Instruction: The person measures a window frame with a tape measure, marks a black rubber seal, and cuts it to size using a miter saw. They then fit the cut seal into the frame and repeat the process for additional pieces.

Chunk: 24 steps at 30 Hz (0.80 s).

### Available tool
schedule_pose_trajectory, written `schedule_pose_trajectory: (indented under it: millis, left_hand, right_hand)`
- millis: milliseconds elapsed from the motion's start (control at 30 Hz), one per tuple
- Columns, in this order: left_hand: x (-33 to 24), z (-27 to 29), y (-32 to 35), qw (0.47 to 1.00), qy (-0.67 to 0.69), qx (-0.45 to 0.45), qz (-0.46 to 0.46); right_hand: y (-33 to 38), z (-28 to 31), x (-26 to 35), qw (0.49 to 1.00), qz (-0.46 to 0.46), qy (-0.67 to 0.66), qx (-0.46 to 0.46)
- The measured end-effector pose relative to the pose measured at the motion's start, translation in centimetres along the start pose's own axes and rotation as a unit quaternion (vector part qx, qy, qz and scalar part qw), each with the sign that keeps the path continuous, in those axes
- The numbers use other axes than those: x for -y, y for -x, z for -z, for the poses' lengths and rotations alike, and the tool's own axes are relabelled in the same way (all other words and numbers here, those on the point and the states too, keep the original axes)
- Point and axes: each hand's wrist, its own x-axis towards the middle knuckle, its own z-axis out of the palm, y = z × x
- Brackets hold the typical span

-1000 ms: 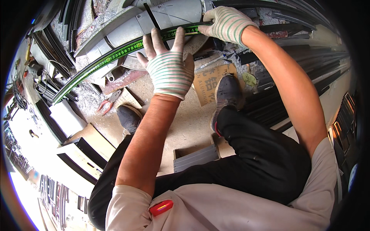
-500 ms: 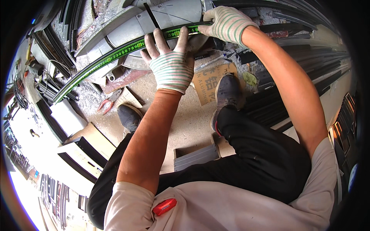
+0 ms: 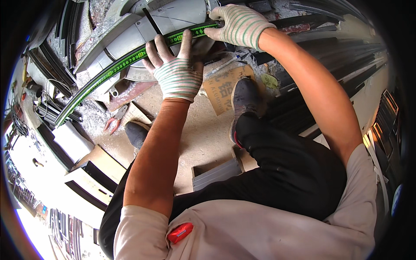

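A green tape measure blade (image 3: 123,66) lies along a long black strip (image 3: 86,84), both running from the lower left up to the right across a silver round-topped metal base (image 3: 125,37). My left hand (image 3: 177,76), in a white glove with green stripes, rests its outstretched, spread fingers on the blade and strip. At their right end my right hand (image 3: 245,27), gloved alike, pinches them between thumb and fingers. The tape's case is not visible. Below the blade, a curved angle scale (image 3: 142,73) shows on the base.
Red-handled pliers (image 3: 115,119) lie on the floor near my left shoe (image 3: 137,133). A cardboard piece (image 3: 219,91) is beside my right shoe (image 3: 246,95). Black profiles (image 3: 303,93) are piled at right. A grey box-shaped piece (image 3: 216,173) sits between my legs.
The whole view has shifted, so hands, tape and base appear further left. Both hands keep the same hold and place along the blade.
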Motion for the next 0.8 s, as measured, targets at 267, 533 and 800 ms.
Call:
schedule_pose_trajectory:
  millis: [267,533,800]
  left_hand:
    - [0.3,0.3,0.1,1.000,-0.008,-0.003,0.000]
    - [0.0,0.2,-0.1,1.000,-0.003,0.006,0.001]
    - [0.0,-0.2,0.0,1.000,-0.008,0.002,-0.005]
  right_hand:
    - [2.3,-0.9,-2.7,0.973,0.011,-0.136,-0.184]
    - [8.0,-11.1,-8.7,0.906,-0.198,-0.284,-0.244]
    - [5.9,-19.4,-8.5,0.923,-0.281,-0.251,0.081]
